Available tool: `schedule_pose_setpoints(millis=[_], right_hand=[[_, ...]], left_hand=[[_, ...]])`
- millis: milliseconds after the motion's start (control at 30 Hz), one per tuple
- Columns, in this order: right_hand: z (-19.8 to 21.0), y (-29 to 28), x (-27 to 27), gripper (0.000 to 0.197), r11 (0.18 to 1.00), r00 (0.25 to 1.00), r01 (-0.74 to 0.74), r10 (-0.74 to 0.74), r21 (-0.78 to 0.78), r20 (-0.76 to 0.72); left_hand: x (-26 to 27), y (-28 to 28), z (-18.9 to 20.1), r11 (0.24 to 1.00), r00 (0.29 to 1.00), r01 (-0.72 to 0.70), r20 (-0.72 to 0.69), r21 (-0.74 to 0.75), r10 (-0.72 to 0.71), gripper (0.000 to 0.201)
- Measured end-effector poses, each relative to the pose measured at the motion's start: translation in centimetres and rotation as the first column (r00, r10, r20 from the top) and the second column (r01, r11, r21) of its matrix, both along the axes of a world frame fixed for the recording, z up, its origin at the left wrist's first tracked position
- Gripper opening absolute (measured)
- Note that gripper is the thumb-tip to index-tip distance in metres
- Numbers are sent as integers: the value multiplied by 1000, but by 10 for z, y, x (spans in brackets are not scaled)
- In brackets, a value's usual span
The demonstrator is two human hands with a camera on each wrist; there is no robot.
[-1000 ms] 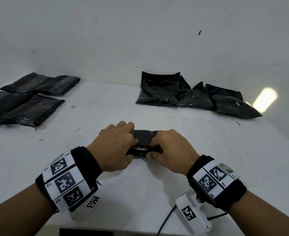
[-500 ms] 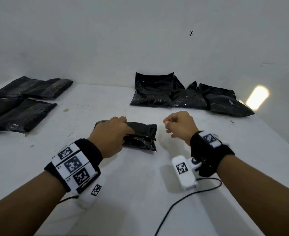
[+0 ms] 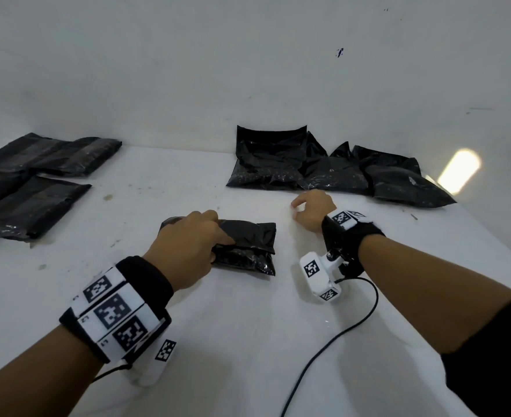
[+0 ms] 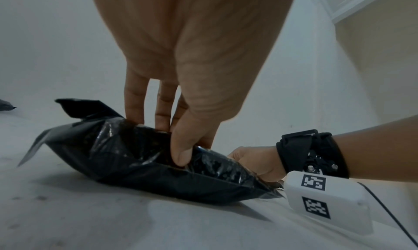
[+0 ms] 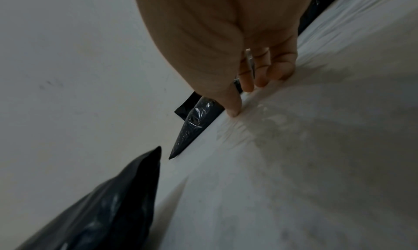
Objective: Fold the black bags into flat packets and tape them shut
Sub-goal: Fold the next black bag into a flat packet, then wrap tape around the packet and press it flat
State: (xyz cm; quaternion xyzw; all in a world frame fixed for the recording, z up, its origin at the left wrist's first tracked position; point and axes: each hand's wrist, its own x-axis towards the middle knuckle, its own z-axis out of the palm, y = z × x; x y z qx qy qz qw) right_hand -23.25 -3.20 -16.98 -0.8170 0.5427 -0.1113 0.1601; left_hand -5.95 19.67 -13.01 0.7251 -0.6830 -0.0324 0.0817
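Observation:
A folded black bag (image 3: 248, 245) lies in the middle of the white table (image 3: 233, 341). My left hand (image 3: 218, 236) holds it down, fingers on its top fold and thumb pressed into its near side (image 4: 181, 157). One corner flap of the bag (image 4: 76, 107) sticks up at the left end. My right hand (image 3: 297, 207) is off the bag, to its right and farther back. Its curled thumb and fingertips (image 5: 234, 110) pinch at a glossy, wrinkled patch of clear tape (image 5: 260, 109) on the table. The tape itself is hard to make out.
Several loose, unfolded black bags (image 3: 323, 170) lie heaped against the back wall at the right. Flat black packets (image 3: 31, 182) sit at the far left. A black cable (image 3: 338, 335) trails from my right wrist camera across the near table.
My right hand let go of the folded bag and moved right and back to the table surface. My left hand stayed on the bag, which now lies with its right end uncovered.

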Motion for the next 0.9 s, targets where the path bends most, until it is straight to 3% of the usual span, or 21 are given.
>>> schedule_pose_setpoints(millis=[167,367,633,767,900], right_hand=[[1,-2,-4,6,999,994,-42,42,-1,99],[6,-5,-2,12,985,982,-168,171,-43,84],[8,-6,3,25,983,985,-172,172,-63,-4],[17,2,1,26,980,979,-192,195,-55,57],[36,15,-15,24,972,953,-232,220,31,209]], left_hand=[[-3,-1,1,1000,1000,8,14,6,-8,52],[-5,-1,1,1000,1000,0,17,9,0,52],[-5,-2,1,1000,1000,9,20,22,-9,54],[-5,0,1,999,999,14,40,30,-15,55],[-7,1,1,999,994,40,100,22,-43,47]])
